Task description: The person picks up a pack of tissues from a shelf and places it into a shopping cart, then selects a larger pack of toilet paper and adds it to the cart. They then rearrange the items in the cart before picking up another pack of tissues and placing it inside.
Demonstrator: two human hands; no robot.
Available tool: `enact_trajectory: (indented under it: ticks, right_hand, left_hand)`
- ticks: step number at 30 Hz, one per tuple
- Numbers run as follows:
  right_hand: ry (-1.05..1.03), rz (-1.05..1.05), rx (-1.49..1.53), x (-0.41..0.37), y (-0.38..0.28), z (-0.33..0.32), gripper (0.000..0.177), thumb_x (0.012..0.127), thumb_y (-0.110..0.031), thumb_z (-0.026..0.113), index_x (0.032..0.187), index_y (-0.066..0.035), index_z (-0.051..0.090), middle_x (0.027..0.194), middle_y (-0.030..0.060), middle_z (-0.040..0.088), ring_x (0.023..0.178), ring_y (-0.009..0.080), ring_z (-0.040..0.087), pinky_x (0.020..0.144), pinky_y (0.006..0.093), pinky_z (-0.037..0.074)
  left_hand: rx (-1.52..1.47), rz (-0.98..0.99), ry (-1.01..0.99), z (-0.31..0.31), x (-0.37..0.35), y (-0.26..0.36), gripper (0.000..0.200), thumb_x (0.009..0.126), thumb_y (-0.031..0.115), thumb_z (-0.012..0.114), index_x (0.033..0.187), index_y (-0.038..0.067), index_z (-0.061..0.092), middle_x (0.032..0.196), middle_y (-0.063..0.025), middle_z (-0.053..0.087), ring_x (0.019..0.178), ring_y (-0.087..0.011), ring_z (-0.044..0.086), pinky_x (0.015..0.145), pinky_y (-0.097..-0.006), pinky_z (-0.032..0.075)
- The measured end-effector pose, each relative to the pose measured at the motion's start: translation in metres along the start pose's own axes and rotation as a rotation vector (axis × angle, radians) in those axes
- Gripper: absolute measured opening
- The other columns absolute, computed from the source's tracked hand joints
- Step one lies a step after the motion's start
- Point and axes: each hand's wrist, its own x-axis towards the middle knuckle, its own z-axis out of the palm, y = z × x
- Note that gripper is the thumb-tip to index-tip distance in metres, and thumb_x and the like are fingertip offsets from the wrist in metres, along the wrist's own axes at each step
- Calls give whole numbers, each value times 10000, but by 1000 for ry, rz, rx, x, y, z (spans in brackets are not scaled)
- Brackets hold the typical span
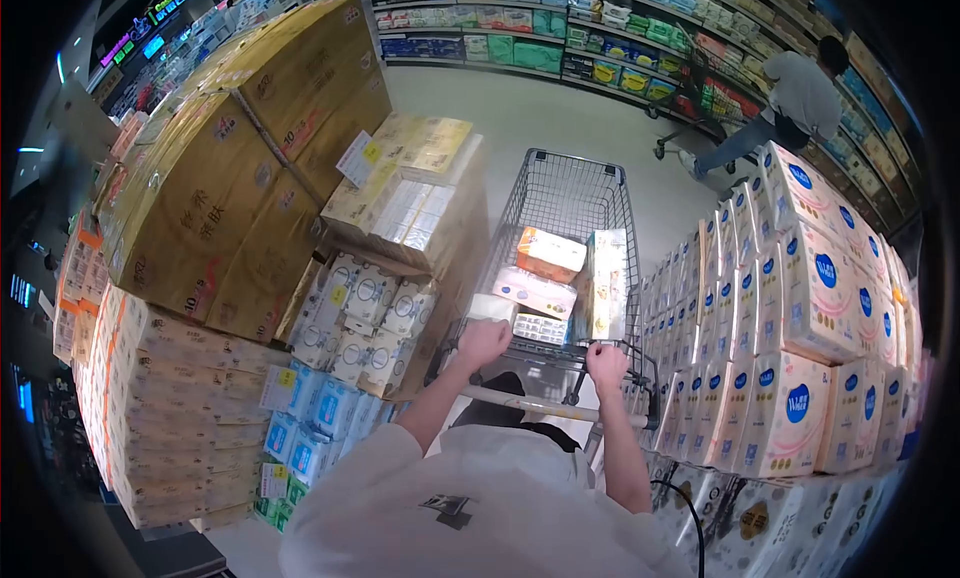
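A wire shopping cart (575,183) stands in front of my body. Both my hands are on its near edge, above the handle bar (530,402). My left hand (483,344) is closed round the left part of the cart's rim. Further right, my right hand (606,366) has its fingers wrapped on the same edge. Inside the basket lie an orange and white tissue pack (551,255), a pink and white pack (535,290), a smaller patterned pack (540,328) and a tall pack (607,283) along the right side.
Brown cartons (210,213) and stacked tissue packs (400,218) rise close on the left. White and pink packs (815,278) are piled on the right. Ahead, a person (805,93) walks with another cart (705,93) beside long shelves (515,53).
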Motion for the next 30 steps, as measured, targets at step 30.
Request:
enact_trajectory:
  ticks: [30]
  right_hand:
    - [-7,-81,64,412,-29,38,313,869,-313,546,758,-151,789,687,147,691,708,341,680,739,437,533]
  left_hand:
    - [-118,-158,-9,-16,384,-26,348,888,341,490,905,84,724,809,-179,708,764,-364,695,737,-473,561]
